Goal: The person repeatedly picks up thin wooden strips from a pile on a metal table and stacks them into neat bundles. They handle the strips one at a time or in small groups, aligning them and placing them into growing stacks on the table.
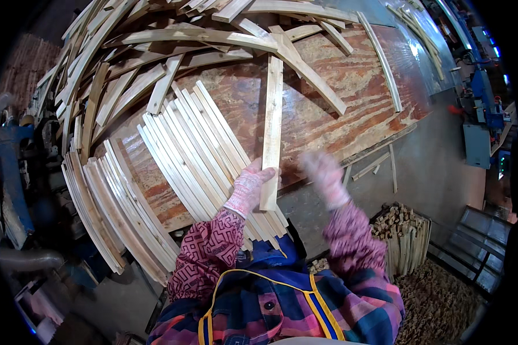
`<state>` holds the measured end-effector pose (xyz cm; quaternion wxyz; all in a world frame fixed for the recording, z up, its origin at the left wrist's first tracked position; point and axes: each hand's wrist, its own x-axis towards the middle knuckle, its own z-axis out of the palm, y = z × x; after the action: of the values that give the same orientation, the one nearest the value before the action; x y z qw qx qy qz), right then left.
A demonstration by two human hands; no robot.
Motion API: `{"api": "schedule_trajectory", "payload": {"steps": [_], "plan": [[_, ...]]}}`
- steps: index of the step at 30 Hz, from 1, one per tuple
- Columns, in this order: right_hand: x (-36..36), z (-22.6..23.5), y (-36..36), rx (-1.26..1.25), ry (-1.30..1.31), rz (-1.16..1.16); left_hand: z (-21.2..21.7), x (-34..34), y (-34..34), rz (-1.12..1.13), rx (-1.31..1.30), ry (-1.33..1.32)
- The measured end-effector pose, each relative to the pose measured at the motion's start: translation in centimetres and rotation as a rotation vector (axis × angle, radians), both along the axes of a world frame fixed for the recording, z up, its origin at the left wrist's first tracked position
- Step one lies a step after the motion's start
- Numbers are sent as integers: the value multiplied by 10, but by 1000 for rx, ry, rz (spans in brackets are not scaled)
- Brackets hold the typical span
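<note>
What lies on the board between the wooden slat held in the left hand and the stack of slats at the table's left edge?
In the head view, a fanned row of thin pale slats lies between the held wooden slat, gripped by the left hand, and the left-edge stack.

Desk (339, 109): we see a worn reddish board top.
Near edge: neat rows of thin wooden slats (195, 144).
Far side: loose slats (155, 52) piled criss-cross.

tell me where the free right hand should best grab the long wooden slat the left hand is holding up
Probably the lower third of the wooden slat, just above the left hand, coming in from its right edge. The slat stands nearly upright, held only at its bottom end, and that side faces the right hand, while stacked slats crowd the left.
</note>
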<state>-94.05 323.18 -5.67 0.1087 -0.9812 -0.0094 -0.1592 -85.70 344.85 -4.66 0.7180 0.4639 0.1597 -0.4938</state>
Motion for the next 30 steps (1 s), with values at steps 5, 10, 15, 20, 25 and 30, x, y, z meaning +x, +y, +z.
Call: {"api": "schedule_trajectory", "payload": {"steps": [5, 10, 15, 20, 25, 30], "plan": [[161, 11, -89, -202, 215, -502, 2, -3, 11, 58, -16, -51], [174, 29, -67, 63, 667, -646, 23, -6, 19, 253, -227, 0], [21, 1, -41, 1231, 912, -452, -17, -52, 48, 178, -358, 232], [-82, 25, 23, 2699, 814, -98, 4, -97, 49, 177, -313, 162], [-99, 27, 54, 2432, 622, -510, -2, -120, 49, 8, -243, 143], [-89, 35, 78, 1321, 639, -344, 34, -118, 34, -196, -84, -246]]}}
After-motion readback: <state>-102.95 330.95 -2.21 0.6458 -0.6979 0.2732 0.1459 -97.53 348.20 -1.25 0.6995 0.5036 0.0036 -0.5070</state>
